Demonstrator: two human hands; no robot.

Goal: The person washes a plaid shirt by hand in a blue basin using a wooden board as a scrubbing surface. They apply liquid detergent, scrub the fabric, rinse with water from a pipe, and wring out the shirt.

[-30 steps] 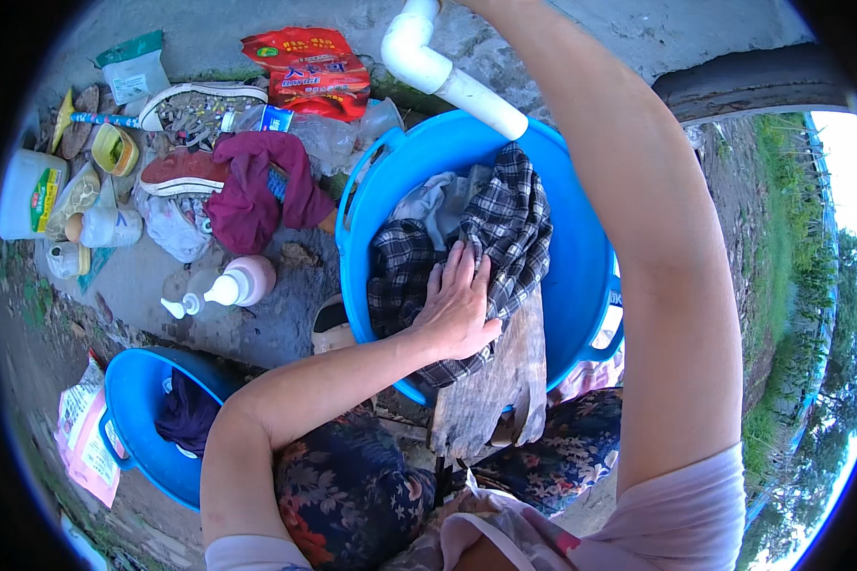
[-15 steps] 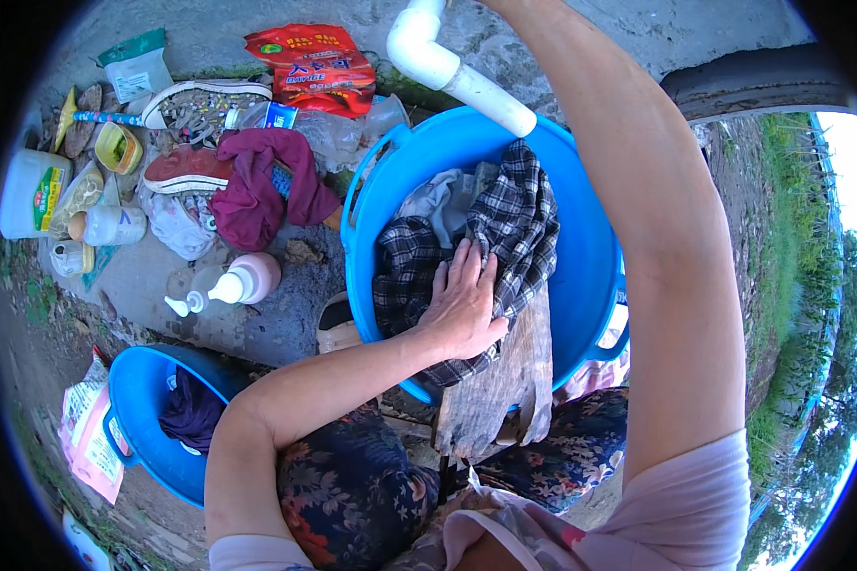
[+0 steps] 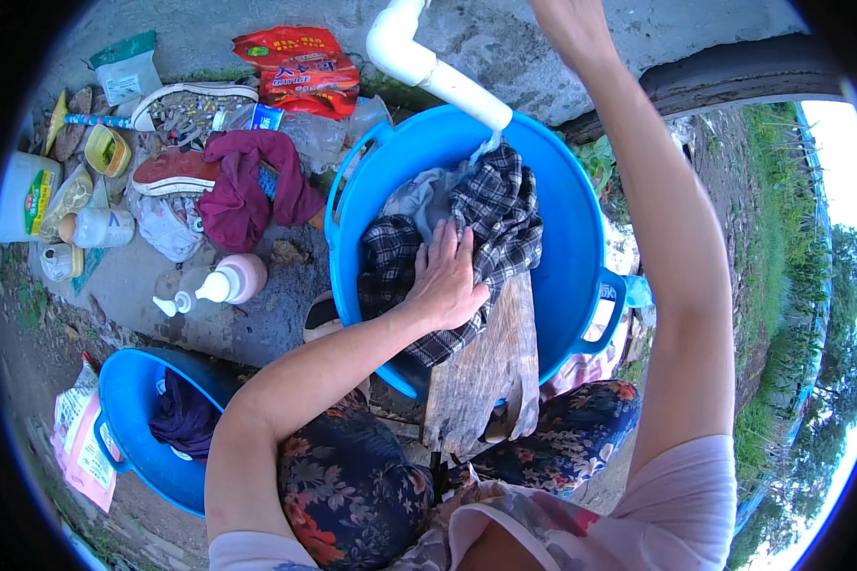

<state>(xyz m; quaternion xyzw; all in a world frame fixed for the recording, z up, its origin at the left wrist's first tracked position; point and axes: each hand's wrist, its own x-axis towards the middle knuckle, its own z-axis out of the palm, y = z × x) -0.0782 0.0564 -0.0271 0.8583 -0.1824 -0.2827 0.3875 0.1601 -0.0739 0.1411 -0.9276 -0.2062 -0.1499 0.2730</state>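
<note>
My left hand [image 3: 445, 281] lies on a dark plaid cloth garment [image 3: 498, 205] with its fingers stretched out. The garment is bunched in a large blue tub [image 3: 571, 238], partly over a worn wooden washboard [image 3: 476, 390] that leans on the near rim. Beside the plaid a pale grey cloth [image 3: 419, 195] shows. A stream of water [image 3: 488, 146] falls from the white pipe [image 3: 457, 88] onto the clothes. My right hand [image 3: 569, 27] reaches up to the top edge, to the right of the pipe; its fingers are cut off there.
A smaller blue bucket [image 3: 143, 385] with dark clothing [image 3: 186, 416] stands at the lower left. On the concrete ledge lie a pump bottle [image 3: 246, 276], a maroon cloth [image 3: 238, 195], shoes [image 3: 176, 171], a red bag [image 3: 300, 71] and a white tub [image 3: 19, 195]. Grass [image 3: 781, 209] grows at the right.
Water now runs from the pipe, where none showed before. My right hand has come partly into view at the top. My left hand stays on the plaid garment; the whole view has shifted slightly.
</note>
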